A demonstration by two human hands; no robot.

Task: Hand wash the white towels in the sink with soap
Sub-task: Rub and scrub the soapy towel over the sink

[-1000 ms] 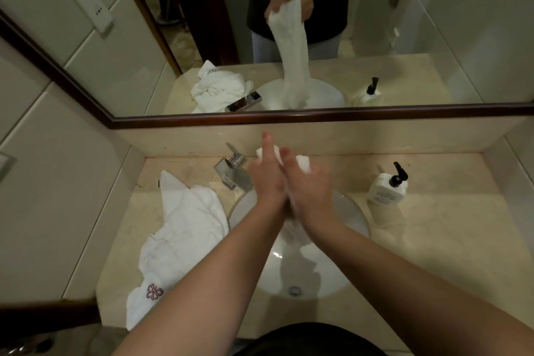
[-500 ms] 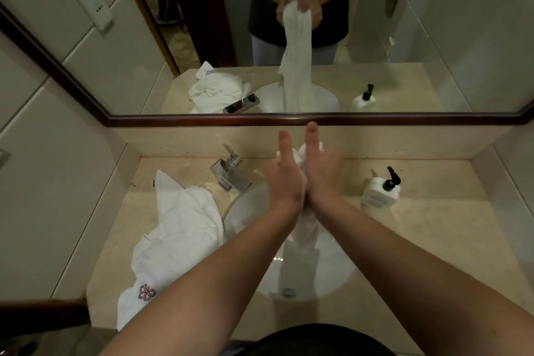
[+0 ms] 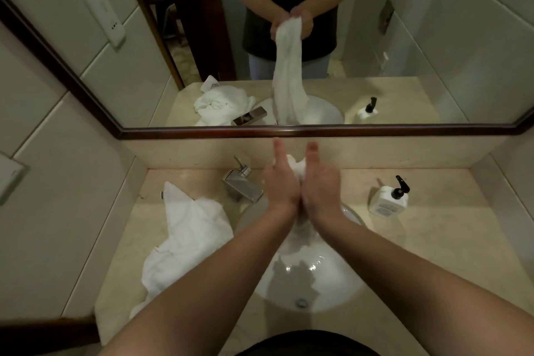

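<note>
Hanging limp over the sink point(image 3: 351, 283), a wet towel point(image 3: 294, 166) is pressed between the left hand point(image 3: 281, 185) and right hand point(image 3: 320, 182), thumbs straight, and seems soft, heavy, soap-slick, best gripped at its bunched top, while another towel point(image 3: 187, 228) lies left.

Glossy sink point(image 3: 332, 283), seemingly terry-cloth towel point(image 3: 190, 228)
</note>
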